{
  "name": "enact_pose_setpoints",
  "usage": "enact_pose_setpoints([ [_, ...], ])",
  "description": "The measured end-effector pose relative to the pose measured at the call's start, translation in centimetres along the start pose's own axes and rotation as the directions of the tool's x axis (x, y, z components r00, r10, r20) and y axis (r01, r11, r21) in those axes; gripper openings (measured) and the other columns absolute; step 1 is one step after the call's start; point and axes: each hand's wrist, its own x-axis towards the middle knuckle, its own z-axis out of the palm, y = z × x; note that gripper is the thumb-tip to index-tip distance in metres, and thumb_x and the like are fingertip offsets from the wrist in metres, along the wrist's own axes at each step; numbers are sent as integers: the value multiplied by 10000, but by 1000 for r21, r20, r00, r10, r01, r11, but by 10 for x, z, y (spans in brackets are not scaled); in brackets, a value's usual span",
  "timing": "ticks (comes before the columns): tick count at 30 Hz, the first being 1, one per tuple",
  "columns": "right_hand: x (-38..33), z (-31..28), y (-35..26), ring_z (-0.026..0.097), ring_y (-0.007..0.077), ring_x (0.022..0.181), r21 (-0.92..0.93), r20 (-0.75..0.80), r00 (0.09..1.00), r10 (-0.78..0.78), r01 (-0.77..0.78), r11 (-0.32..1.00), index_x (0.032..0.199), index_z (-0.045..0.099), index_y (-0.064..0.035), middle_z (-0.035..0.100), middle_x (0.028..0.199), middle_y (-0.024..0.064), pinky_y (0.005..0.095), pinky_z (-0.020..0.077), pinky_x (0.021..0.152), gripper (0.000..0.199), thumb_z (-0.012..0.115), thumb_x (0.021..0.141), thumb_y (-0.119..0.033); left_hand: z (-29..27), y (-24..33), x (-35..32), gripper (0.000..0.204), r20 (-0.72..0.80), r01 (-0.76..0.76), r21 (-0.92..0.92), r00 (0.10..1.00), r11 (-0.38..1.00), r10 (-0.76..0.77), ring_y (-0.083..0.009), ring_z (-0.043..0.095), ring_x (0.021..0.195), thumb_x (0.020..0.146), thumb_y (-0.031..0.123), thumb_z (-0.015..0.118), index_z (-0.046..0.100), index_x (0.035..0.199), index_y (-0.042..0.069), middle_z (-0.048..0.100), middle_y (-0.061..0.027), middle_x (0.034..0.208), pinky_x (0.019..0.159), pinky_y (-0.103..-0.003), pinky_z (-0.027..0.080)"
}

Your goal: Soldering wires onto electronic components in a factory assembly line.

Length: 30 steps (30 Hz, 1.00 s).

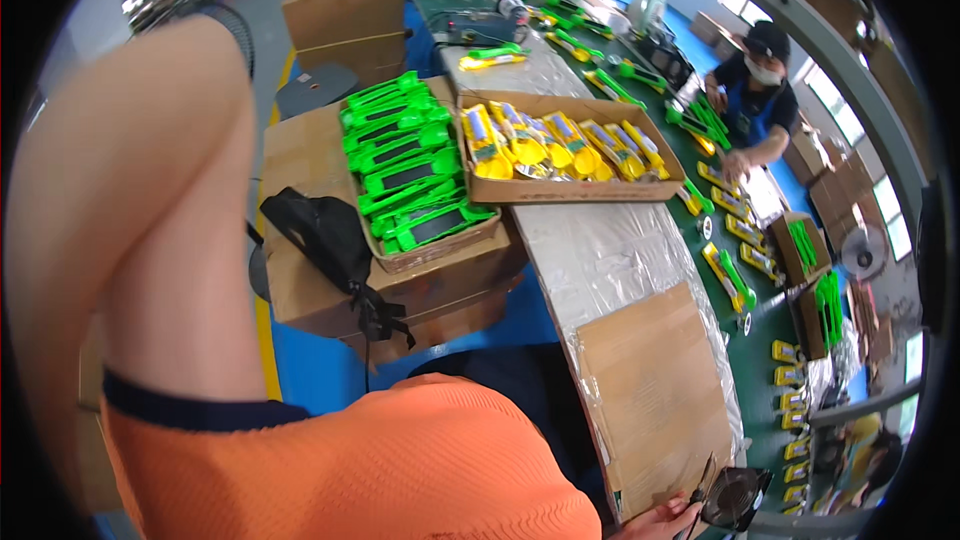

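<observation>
My bare left arm (pixel 190 270), in an orange sleeve, is raised and sharply bent along the left side. Its hand is not in view. At the bottom right my right hand (pixel 660 521) shows only in part, low over a flat cardboard sheet (pixel 655 380). Its fingers are closed on a slim dark pointed tool (pixel 699 493), whose exact kind I cannot make out. Just right of it stands a small black square fan (pixel 737 496). A carton (pixel 572 188) of yellow parts (pixel 560 140) sits farther up the bench, beside a box of green plastic frames (pixel 405 160).
A green conveyor (pixel 725 325) carries yellow and green pieces along the right. Across it a co-worker (pixel 765 90) reaches toward the parts. A black bag (pixel 320 230) lies on the large carton (pixel 290 290) at left. Green-filled boxes (pixel 800 252) stand beyond the belt.
</observation>
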Motion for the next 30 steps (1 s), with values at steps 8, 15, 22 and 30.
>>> enact_pose_setpoints([
  [8, 7, -17, 14, 469, 138, 726, 194, -80, 996, -41, 56, 979, 839, 625, -71, 492, 722, -10, 267, 384, 700, 233, 549, 978, -243, -73, -18, 26, 733, -267, 59, 251, 964, 966, 11, -252, 512, 1273, 801, 376, 778, 468, 1383, 56, 532, -157, 1374, 1025, -330, 445],
  [15, -1, -14, 14, 484, 147, 726, -596, 37, 829, -558, 466, 654, 845, 618, -59, 511, 731, 14, 267, 401, 703, 241, 531, 991, -231, -96, -193, 13, 1364, -268, 467, 881, 634, 83, -725, -493, 114, 1445, 523, 613, 872, 62, 1563, 260, 87, -261, 1589, 1160, -521, 246],
  [22, 17, -14, 19, 391, 85, 642, 183, 1, 1000, -29, 29, 983, 797, 456, -110, 348, 647, -32, 265, 421, 728, 218, 529, 999, -151, -115, -229, 1, 1109, -272, 471, 853, 770, 226, -577, -376, 394, 1341, 548, 488, 875, 376, 1473, 132, 389, -222, 1440, 1122, -421, 357],
  [30, 12, -24, 17, 434, 82, 599, 129, 6, 992, -123, 121, 984, 854, 447, -91, 411, 629, -6, 293, 472, 799, 164, 528, 992, -127, -77, -224, -2, 1108, -414, 527, 845, 748, 85, -518, -383, 427, 1311, 535, 410, 879, 359, 1480, 156, 403, -213, 1435, 1075, -436, 400],
])
